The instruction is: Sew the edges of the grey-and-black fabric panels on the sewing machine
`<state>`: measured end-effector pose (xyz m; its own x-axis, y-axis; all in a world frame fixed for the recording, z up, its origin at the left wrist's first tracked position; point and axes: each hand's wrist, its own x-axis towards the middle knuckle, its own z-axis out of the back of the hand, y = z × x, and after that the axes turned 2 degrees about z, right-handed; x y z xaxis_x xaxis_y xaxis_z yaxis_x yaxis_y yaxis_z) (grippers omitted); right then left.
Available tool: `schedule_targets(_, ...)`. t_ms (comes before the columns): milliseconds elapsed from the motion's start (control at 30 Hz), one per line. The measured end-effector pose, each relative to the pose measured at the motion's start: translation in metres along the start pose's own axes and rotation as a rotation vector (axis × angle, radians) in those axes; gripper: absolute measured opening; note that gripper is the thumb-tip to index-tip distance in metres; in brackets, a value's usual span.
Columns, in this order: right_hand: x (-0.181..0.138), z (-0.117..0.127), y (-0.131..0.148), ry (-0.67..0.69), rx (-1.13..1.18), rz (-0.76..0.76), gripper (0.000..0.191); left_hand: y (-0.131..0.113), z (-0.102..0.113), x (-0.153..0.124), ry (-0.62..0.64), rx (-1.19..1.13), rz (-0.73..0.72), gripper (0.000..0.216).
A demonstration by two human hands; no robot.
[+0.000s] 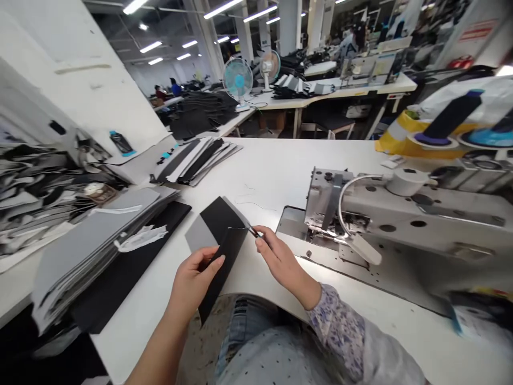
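My left hand (196, 275) pinches a black fabric strip (225, 263) between thumb and fingers near its middle. The strip slants down past the table's front edge. In my right hand (280, 262) is a pair of thread snips (254, 231), their tips touching or very near the strip's upper right corner. Behind the strip a folded black and grey fabric piece (219, 218) lies on the white table. Most of the snips' body is hidden inside my right fingers.
A sewing machine (385, 214) stands on the right, with a dark thread cone (452, 117) behind it. At left lie a stack of grey panels (108, 235) and a black panel (132, 272). More fabric strips (196, 160) sit farther back. Two fans (239, 80) stand beyond.
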<state>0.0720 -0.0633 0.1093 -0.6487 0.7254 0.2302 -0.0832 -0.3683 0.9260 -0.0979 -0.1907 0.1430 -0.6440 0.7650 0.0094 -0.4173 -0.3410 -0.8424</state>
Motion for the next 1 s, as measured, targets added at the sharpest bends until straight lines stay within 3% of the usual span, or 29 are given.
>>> schedule_targets(67,0.003,-0.006,0.004,-0.012,-0.197,0.136,0.042,-0.002,0.012,0.002,0.019,-0.280,0.158,0.053)
schedule_targets(167,0.007,-0.022,0.011,0.006,-0.363,0.293,0.040,0.001,0.016,0.002,0.063,-0.495,0.256,0.061)
schedule_targets(467,0.008,-0.032,0.019,-0.027,-0.562,0.341,0.035,0.015,0.016,0.004,0.099,-0.536,0.292,0.064)
schedule_targets(600,0.010,-0.040,0.015,-0.030,-0.277,0.288,0.033,0.014,0.011,0.004,0.153,-0.527,0.288,0.061)
schedule_targets(700,0.012,-0.042,0.013,-0.141,0.107,0.160,0.036,0.014,0.000,0.003,0.239,-0.516,0.304,0.056)
schedule_targets(767,0.014,-0.037,0.012,-0.223,0.187,0.107,0.039,0.013,-0.005,0.002,0.265,-0.520,0.307,0.056)
schedule_targets(1000,0.008,-0.011,0.001,-0.052,-0.406,0.259,0.034,0.006,-0.003,0.005,0.282,-0.519,0.284,0.054)
